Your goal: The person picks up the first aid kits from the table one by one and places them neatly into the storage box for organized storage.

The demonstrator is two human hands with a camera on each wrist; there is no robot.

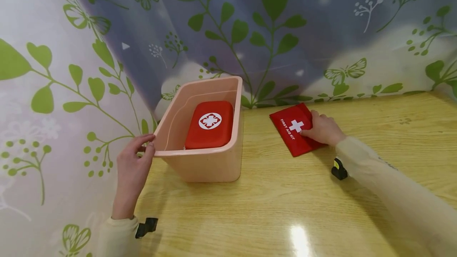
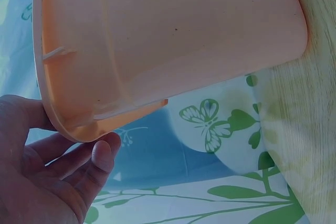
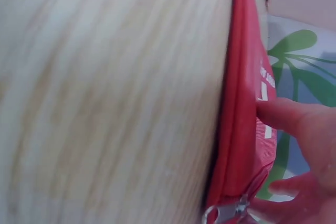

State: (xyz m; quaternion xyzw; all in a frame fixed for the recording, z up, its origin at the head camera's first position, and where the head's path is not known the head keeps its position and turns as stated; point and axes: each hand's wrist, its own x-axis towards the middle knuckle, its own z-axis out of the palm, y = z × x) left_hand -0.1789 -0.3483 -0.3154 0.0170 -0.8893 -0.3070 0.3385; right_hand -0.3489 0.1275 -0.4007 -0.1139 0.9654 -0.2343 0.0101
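Bin at the left edge, pouch toward the back

A bin stands at the counter's left edge near the back, with a case lying inside it. A flat pouch lies on the counter to the bin's right, near the back edge, apart from it.

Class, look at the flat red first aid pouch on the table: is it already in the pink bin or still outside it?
Outside: the flat red pouch lies on the table under the right hand, apart from the pink bin.

A pale wooden bench with visible grain fills the lower half, a bright glare spot near 6 o'clock. A curtain printed with green leaves and butterflies hangs behind from 9 to 3 o'clock, shadowed bluish toward 12.
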